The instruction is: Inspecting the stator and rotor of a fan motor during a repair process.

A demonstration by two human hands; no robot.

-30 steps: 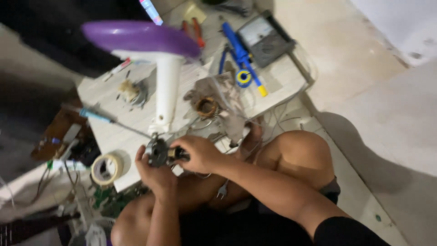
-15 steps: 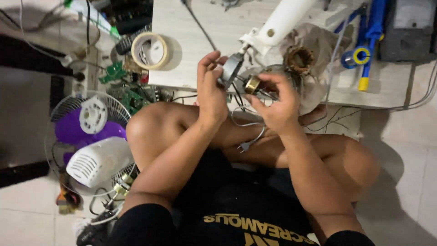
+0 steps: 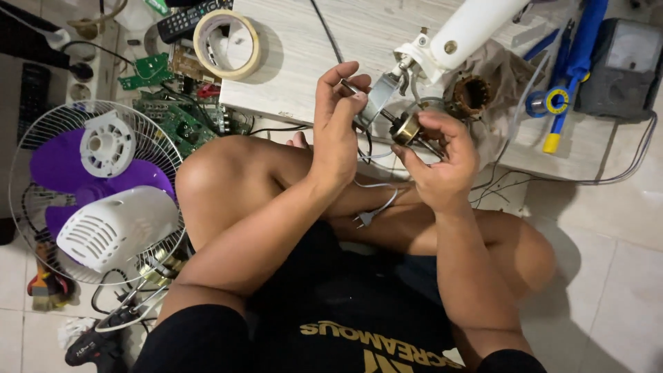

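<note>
I sit cross-legged on the floor at a low wooden board (image 3: 311, 48). My left hand (image 3: 338, 117) pinches a thin metal rod or tool shaft next to a grey metal bracket (image 3: 378, 97) at the foot of a white fan stand (image 3: 469, 31). My right hand (image 3: 442, 162) grips a small round brass-coloured motor part (image 3: 406, 129) with a shaft through it. Both hands meet just below the white stand. A white cord with a plug (image 3: 366, 217) hangs under my hands across my legs.
A roll of tape (image 3: 226, 43) lies on the board's left end. A copper-wound motor stator (image 3: 474, 93) rests on a cloth. Blue tools (image 3: 573, 62) and a grey meter (image 3: 618, 65) lie at the right. A fan grille (image 3: 41, 207), purple blades, white cover (image 3: 114, 228) and green circuit boards (image 3: 179, 121) lie on the floor.
The view has swung from the purple fan base to my lap and moved closer. My hands stay together on the small motor part near the white stand.
</note>
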